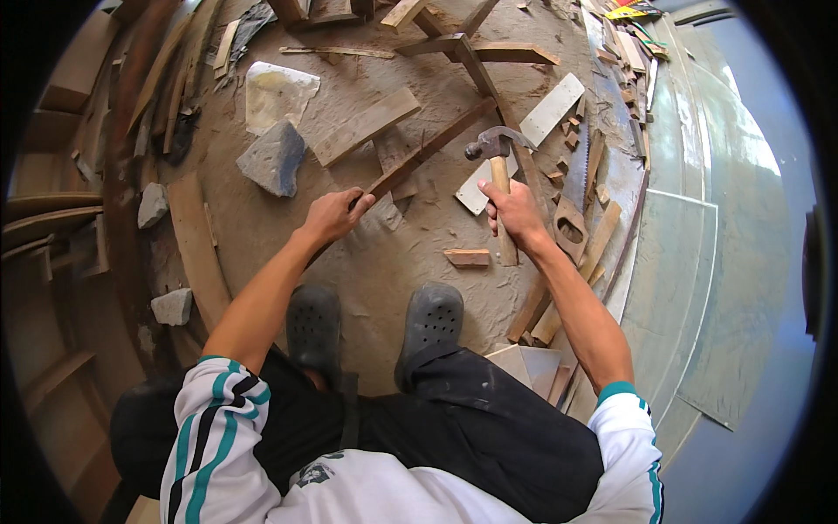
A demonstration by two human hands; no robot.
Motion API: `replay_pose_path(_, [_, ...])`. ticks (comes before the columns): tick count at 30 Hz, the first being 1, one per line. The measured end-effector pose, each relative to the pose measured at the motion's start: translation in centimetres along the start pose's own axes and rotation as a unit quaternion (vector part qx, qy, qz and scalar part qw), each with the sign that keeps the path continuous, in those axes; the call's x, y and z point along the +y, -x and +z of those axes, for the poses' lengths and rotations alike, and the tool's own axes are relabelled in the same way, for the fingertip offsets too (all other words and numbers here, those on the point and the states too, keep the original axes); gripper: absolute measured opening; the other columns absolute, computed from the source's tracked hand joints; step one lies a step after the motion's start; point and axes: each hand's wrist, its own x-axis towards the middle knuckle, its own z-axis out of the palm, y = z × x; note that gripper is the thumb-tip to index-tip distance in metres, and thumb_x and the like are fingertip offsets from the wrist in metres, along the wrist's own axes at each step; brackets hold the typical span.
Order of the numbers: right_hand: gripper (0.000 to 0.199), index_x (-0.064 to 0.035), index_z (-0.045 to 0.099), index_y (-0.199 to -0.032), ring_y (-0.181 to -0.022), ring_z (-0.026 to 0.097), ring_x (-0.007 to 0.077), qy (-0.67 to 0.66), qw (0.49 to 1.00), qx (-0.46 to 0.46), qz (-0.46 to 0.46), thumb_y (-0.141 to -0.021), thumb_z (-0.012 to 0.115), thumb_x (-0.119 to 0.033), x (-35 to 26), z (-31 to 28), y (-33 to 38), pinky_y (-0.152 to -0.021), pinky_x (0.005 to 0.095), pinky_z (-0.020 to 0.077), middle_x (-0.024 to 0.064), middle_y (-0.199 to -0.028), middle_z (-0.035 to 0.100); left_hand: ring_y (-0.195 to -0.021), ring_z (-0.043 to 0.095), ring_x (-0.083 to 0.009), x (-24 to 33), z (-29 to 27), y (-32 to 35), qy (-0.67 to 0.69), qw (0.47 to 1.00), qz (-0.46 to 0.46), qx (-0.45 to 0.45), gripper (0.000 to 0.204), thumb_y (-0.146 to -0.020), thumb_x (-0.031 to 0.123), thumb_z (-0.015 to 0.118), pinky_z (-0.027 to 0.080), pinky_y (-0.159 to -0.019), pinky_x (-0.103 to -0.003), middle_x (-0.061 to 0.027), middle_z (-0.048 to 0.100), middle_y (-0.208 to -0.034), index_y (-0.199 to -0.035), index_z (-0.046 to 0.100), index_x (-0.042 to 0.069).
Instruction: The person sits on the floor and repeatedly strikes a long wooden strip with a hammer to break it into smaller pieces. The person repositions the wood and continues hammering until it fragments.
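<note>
- Wooden-handled claw hammer: dark metal head, claw curving right, worn pale handle; raised over the floor ahead of the person.
- Right hand: fingers wrapped around the handle.
- Dark brown wooden strip: long, narrow, slanting away to the right.
- Left hand: curled around the strip toward its near end.
- White shirt: dark chest print, unreadable; green and black sleeve stripes.
- Floor: brown, dusty, rough.
- Scattered about: timber offcuts, a grey stone block, a handsaw.
- Far right: greenish glassy sheets.
</note>
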Motion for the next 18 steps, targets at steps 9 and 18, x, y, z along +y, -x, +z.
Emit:
replay_pose_path(9, [0.037,-0.0025,0.052,-0.094,-0.047,0.053,0.0102,0.088,0.993,-0.052,-0.062,-0.097,0.069,-0.035,-1.2,0.5,-3.4,-0.042,0.0280,0.0446,0.0018,-0.063,0.055,-0.075,0.067,-0.0460,1.5,1.5,0.7,-0.056,0.995,-0.074,0.025,0.053,-0.102,0.055,0.048,0.050,-0.066,-0.054,-0.0236,0.068,-0.077,-0.112,0.057,0.003])
replay_pose_path(18, [0.028,-0.0068,0.046,-0.104,-0.046,0.053,0.0114,-0.148,0.988,-0.040,0.006,-0.101,0.060,-0.030,-2.8,1.7,-7.4,-0.037,0.0295,0.0461,0.0038,-0.073,0.055,-0.061,0.063,-0.0458,1.1,2.5,0.5,-0.085,0.993,-0.025,0.083,0.048,-0.102,0.052,0.052,0.048,-0.053,-0.054,-0.0216,0.064,-0.066,-0.098,0.052,0.005])
